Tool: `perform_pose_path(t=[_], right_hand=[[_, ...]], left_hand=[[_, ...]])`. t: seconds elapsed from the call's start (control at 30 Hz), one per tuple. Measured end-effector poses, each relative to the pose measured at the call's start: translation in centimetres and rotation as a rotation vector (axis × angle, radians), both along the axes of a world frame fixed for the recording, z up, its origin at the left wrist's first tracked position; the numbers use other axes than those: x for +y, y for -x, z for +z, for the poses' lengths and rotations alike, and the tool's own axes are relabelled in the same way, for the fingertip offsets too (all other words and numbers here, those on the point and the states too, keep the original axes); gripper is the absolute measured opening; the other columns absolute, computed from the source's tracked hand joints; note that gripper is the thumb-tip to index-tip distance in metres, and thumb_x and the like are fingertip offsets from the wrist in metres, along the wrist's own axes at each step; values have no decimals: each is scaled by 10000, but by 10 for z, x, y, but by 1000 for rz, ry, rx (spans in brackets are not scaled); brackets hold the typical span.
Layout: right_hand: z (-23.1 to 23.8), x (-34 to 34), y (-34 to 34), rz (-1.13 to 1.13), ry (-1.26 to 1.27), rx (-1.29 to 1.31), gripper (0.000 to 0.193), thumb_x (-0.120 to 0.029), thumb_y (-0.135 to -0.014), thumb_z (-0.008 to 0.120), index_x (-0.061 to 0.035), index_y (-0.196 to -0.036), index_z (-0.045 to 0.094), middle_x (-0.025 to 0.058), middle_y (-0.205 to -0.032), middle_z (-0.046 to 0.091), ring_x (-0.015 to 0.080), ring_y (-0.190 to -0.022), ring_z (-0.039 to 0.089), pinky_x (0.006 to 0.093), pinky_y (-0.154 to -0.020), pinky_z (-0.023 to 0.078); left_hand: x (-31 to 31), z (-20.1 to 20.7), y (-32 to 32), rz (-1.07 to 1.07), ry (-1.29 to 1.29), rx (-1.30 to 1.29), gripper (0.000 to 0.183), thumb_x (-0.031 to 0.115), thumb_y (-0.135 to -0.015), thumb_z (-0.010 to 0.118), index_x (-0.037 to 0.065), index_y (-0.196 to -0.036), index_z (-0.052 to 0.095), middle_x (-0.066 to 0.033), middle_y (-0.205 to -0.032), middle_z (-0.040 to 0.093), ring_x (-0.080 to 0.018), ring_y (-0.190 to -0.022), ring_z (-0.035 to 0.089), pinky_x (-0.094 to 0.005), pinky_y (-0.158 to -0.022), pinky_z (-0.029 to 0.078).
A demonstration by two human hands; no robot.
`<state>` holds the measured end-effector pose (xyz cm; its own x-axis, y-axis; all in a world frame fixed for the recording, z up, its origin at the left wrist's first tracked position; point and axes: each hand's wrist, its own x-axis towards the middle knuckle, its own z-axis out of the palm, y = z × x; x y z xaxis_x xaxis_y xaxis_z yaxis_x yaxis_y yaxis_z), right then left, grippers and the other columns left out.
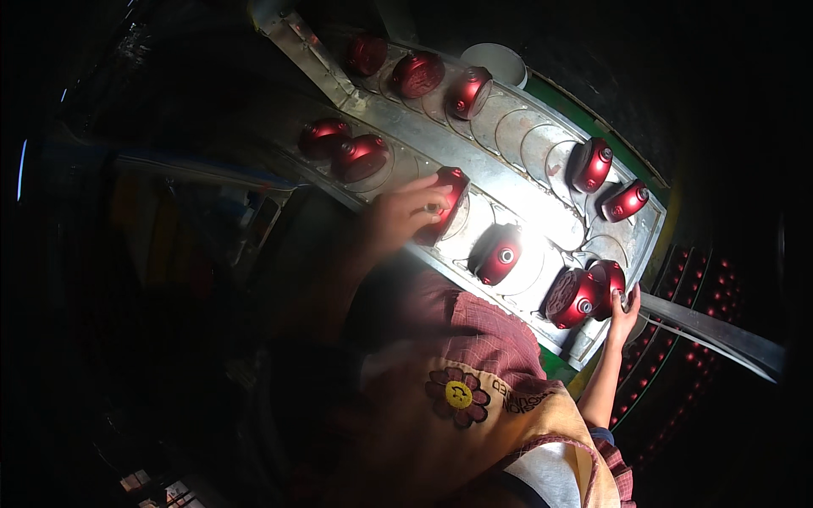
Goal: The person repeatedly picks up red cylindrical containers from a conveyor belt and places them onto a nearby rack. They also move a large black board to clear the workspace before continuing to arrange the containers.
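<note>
My left hand (396, 218) has its fingers curled round a glossy red bottle (453, 199) on the near lane of a metal conveyor (423, 142). At the near right end, my right hand (624, 315) grips another red bottle (606, 279) by its side, thumb and fingers on it. Touching that one is a red bottle (570, 298) tipped so that its small neck faces me. Between my hands lies a single red bottle (500, 256), neck toward me. The bottles are squat and rounded, with a metallic sheen.
Several more red bottles (468, 91) sit along the far lane, and a pair (360, 157) on the near lane at left. Behind the conveyor stands a white bowl (500, 61). A metal strip (711, 326) juts out at right, above rows of small red shapes (690, 347).
</note>
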<state>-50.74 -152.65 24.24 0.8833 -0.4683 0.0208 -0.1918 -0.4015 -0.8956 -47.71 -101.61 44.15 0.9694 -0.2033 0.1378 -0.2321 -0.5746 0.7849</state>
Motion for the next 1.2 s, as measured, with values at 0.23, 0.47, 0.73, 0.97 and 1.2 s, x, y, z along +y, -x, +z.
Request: perform_pose_path(t=[0.23, 0.47, 0.73, 0.97, 1.2], right_hand=[[70, -28, 34, -36, -116, -171, 440, -84, -947, 625, -4, -1363, 505, 147, -1324, 559, 233, -1228, 528, 372, -1063, 415], [105, -11, 34, -31, -359, -246, 370, -50, -974, 568, 20, -1333, 515, 144, -1226, 599, 191, -1036, 621, 323, -882, 548], [102, -32, 45, 68, -455, -209, 343, -68, -959, 613, 4, -1290, 561, 88, -1129, 635, 131, -947, 628, 286, -825, 535], [81, -35, 54, 49, -406, -202, 342, -37, -936, 631, 20, -1267, 565, 104, -1129, 634, 143, -941, 626, 293, -843, 543], [72, -55, 77, 4, -506, -175, 347, -95, -972, 590, -2, -1305, 551, 94, -1144, 608, 128, -932, 607, 277, -832, 520]], left_hand=[[-43, -87, -2, 12, 46, 180, 273, 36, -820, 669, 89, -1086, 700, -75, -1339, 601, -233, -1314, 502, -342, -1039, 449], [-19, -54, 3, 236, -182, -308, 552, 72, -745, 739, 97, -1277, 593, -69, -1354, 570, -278, -1267, 491, -378, -1077, 397], [-19, -125, -22, 380, -324, -152, 769, 196, -630, 858, 46, -1311, 531, -166, -1266, 595, -335, -1177, 559, -409, -1001, 455], [-89, -154, -12, 427, -184, -56, 637, 229, -676, 841, 75, -1234, 576, -185, -1158, 634, -335, -1087, 614, -402, -896, 499], [-175, -136, 27, 409, -408, 167, 929, 441, -664, 845, 65, -1395, 412, -201, -1338, 524, -378, -1201, 532, -441, -977, 456]])
